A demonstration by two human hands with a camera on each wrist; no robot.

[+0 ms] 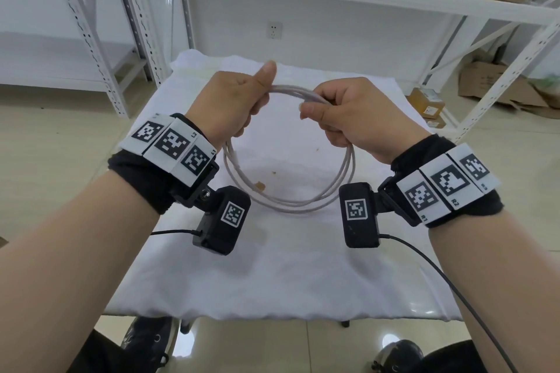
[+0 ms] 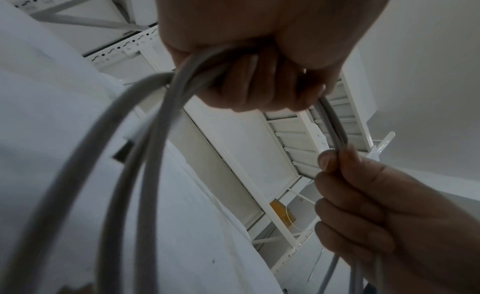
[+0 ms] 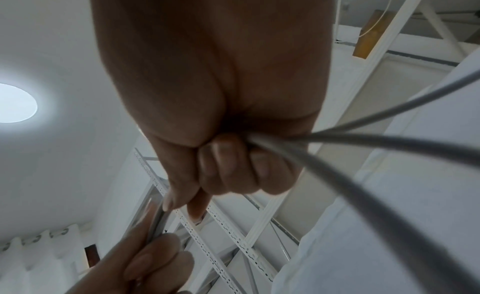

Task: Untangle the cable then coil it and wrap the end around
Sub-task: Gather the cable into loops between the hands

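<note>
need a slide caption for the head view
Both hands, left and right, hold a coiled grey cable above a white cloth.

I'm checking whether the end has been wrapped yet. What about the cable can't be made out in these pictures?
- Head view: the cable end near the right hand is too small to tell.
- Left wrist view: the left hand hides the strands inside its grip; the near loops are blurred.
- Right wrist view: the right hand's curled fingers cover the strands; no end shows.
- How many loops there are: uncertain.
</note>
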